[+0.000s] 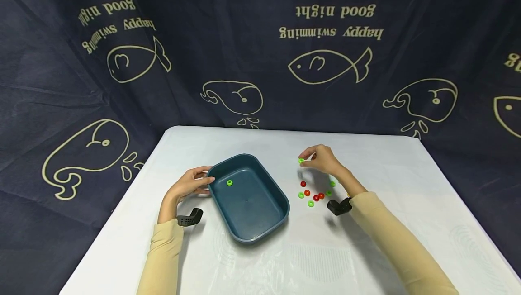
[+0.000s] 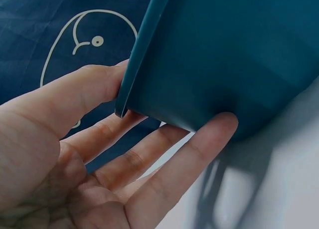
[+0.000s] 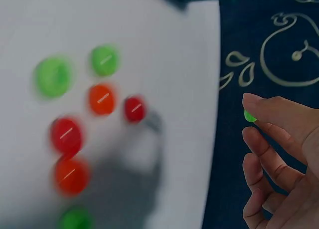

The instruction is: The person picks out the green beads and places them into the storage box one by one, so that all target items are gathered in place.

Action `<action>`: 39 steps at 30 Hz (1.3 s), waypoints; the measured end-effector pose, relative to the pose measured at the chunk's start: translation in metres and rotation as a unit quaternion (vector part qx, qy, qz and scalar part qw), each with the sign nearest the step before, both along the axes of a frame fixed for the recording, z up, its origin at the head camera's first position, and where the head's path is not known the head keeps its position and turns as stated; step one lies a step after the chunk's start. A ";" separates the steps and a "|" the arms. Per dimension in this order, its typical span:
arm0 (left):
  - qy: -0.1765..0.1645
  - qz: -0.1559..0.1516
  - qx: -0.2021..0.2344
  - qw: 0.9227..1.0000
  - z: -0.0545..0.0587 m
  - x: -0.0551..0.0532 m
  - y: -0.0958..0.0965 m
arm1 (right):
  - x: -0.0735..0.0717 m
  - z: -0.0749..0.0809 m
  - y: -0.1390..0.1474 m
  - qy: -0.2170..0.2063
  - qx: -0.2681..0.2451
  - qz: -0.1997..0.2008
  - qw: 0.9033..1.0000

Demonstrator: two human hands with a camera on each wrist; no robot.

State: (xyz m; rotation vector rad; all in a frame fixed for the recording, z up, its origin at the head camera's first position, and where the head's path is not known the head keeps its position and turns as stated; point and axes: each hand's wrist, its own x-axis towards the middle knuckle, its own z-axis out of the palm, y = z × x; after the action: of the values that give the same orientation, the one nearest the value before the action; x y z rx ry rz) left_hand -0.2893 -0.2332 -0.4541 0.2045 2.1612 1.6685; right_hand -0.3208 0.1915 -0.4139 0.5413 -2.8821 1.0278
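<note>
At the left rim of a dark blue tray, my left hand grips with the thumb over the edge and the fingers against the outer wall, as the left wrist view shows of the tray wall. A single green ring lies inside, near the far left corner. My right hand is raised over the table, pinching another small green ring between thumb and index finger. In the right wrist view that ring is mostly covered by the fingertips; the other fingers are loosely curled.
Below the right hand, several loose rings lie scattered: a red ring, an orange ring and a green ring among them. They rest on a white-covered table. A dark printed curtain hangs behind it.
</note>
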 end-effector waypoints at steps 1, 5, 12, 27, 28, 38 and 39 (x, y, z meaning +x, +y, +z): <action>0.000 0.001 0.001 1.000 0.000 0.000 0.000 | -0.002 0.004 -0.006 0.004 -0.003 0.004 1.000; 0.001 0.001 0.002 1.000 0.002 0.000 -0.001 | -0.010 0.020 -0.035 0.016 -0.019 0.025 0.999; 0.008 -0.002 -0.001 1.000 0.000 0.003 -0.002 | -0.011 0.037 -0.101 0.024 -0.043 0.076 0.996; 0.002 0.004 -0.001 1.000 0.002 0.003 0.003 | -0.009 0.021 -0.168 0.008 -0.034 0.120 0.992; 0.001 0.007 -0.002 1.000 0.002 0.003 0.002 | -0.009 0.019 -0.170 0.007 -0.033 0.121 0.992; -0.006 0.011 0.000 1.000 0.003 0.002 0.002 | -0.008 -0.003 -0.187 0.000 -0.010 0.127 0.992; -0.004 0.009 0.000 1.000 0.003 0.002 0.002 | -0.008 -0.005 -0.188 -0.001 -0.006 0.128 0.992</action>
State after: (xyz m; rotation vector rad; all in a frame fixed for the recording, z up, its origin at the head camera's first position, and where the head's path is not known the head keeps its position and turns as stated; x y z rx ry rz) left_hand -0.2870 -0.2317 -0.4515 0.1784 2.1640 1.6774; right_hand -0.3287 0.0036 -0.4188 0.9293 -2.8600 1.0727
